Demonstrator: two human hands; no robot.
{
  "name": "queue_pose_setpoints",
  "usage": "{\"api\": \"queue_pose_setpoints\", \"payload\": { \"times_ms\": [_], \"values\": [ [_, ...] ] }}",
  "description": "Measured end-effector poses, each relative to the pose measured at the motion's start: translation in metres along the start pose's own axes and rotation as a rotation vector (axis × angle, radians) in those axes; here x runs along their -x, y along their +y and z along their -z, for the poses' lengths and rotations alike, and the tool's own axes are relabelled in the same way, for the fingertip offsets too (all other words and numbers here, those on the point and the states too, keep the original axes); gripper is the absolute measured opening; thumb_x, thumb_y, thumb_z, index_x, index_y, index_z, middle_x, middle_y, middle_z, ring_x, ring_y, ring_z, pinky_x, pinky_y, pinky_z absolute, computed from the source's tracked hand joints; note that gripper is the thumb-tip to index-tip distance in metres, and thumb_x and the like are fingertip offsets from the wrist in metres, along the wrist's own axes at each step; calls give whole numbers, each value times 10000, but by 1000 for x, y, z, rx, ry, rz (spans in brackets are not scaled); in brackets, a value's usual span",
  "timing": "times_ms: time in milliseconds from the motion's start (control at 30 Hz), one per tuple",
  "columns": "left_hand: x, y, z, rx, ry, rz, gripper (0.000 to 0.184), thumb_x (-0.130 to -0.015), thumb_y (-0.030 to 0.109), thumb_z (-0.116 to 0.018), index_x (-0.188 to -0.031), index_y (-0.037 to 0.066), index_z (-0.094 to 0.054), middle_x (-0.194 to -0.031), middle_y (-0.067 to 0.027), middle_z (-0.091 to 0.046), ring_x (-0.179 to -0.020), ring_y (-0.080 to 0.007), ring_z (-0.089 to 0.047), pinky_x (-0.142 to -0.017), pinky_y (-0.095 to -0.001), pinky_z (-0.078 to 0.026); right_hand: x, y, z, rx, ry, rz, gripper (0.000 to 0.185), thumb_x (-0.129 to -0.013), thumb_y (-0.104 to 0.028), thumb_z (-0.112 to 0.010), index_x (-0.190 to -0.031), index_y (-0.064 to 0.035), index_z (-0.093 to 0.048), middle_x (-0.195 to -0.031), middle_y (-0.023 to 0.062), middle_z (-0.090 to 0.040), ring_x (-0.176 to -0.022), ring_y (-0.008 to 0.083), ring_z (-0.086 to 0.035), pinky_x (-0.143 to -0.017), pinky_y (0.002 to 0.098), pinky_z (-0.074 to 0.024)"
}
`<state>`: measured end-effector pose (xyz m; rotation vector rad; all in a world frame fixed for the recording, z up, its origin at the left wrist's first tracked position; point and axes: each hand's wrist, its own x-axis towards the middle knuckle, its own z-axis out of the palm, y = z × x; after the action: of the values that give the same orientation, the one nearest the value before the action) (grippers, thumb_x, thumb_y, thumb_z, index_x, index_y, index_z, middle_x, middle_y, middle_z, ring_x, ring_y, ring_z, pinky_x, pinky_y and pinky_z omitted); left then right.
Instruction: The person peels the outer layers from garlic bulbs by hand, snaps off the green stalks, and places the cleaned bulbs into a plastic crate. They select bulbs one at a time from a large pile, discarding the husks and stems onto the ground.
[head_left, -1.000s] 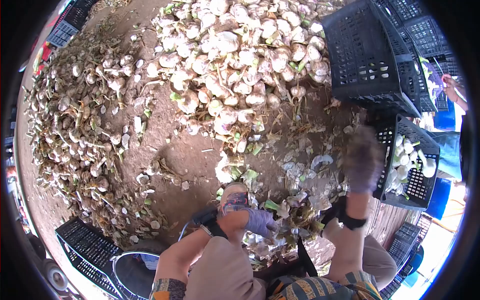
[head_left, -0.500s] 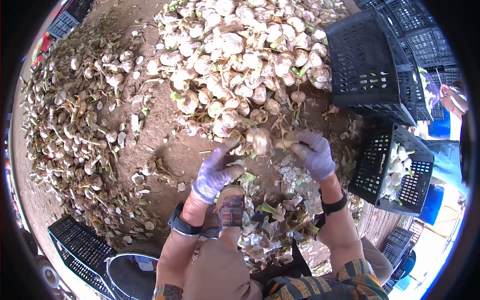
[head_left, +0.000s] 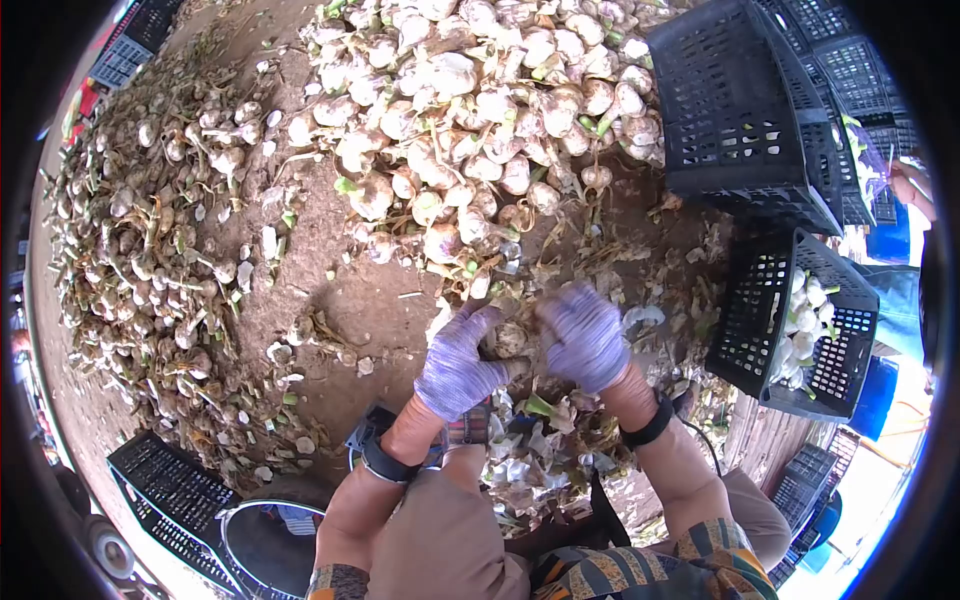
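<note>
My left hand [head_left: 460, 362], in a purple-white glove, is closed around a garlic bulb [head_left: 511, 340], its rounded side facing up between the thumb and fingers. Just to the right, my gloved right hand [head_left: 587, 338] is curled with its knuckles up. Its fingertips are blurred and point at the bulb; what they grip is hidden. Beyond both hands lies a large heap of untrimmed garlic bulbs [head_left: 440, 130] with stems and dry skins. Peeled-off garlic skins [head_left: 530, 450] litter the ground below my hands, by my shoe.
A black crate [head_left: 735, 110] stands right of the heap. Below it, another black crate [head_left: 740, 330] holds white garlic bulbs [head_left: 803, 330]. Darker garlic [head_left: 150, 240] spreads over the left ground. At lower left are a crate [head_left: 180, 490] and a round dark container [head_left: 265, 550]. Another person's hand [head_left: 912, 188] shows far right.
Both hands have come nearer my body and closer together. The bulb now sits in my left hand's grip. My right hand has turned knuckles up and curled.
</note>
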<state>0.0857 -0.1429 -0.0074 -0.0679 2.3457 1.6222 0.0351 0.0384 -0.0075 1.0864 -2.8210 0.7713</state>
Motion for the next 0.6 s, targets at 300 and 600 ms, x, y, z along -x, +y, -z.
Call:
{"api": "queue_pose_setpoints", "payload": {
  "times_ms": [300, 600],
  "values": [
    [8, -5, -3, 1073, 91, 198, 656, -636, 15, -758, -1216, 36, -452, -1102, -55, -539, -975, -149, -528, -844, -307, -455, 25, 36, 16, -226, 61, -701, 302, -723, -218, -665, -954, -43, -579, -771, 77, -584, -622, 211, -563, -531, 308, -452],
    [14, -22, -20, -94, 157, -383, 501, -609, 119, -741, -1066, 121, -536, -1107, -144, -487, -991, -361, -504, -818, -417, -454, 3, -31, -11, -1540, 70, -1282, 320, -777, -224, -666, -975, -7, -539, -744, 15, -531, -606, 82, -501, -475, 208, -409]
  ]
}}
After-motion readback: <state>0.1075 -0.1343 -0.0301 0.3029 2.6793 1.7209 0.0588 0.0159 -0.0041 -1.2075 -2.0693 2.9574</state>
